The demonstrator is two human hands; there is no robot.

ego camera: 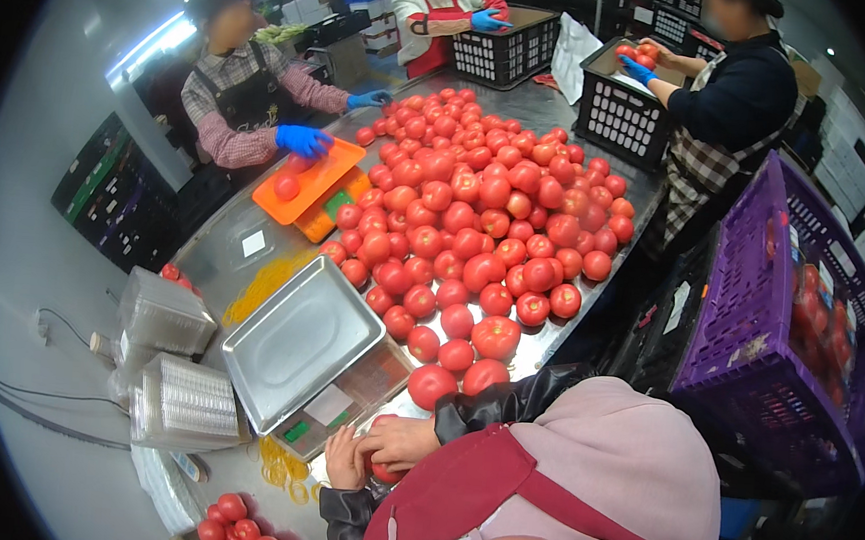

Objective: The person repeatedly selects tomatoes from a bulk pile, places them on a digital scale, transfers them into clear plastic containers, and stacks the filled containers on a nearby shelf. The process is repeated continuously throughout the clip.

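My right hand [399, 443] lies over red tomatoes [386, 474] close to my body, its fingers bent down around them. Against their left side rests my left hand [344, 459], fingers curved. The hands meet and partly hide the tomatoes and whatever lies under them. Just beyond them is a weighing scale with a bare metal pan [303, 344]. A few large tomatoes [432, 387] sit beside my right sleeve, at the near end of a broad tomato heap [474, 205].
Stacked clear plastic trays [186, 407] and yellow rubber bands [270, 285] lie left. More tomatoes [243, 531] are at lower left. A purple crate [758, 353] stands right. Three gloved co-workers stand around the metal table [212, 243], near an orange tray [311, 179] and black crates [624, 106].
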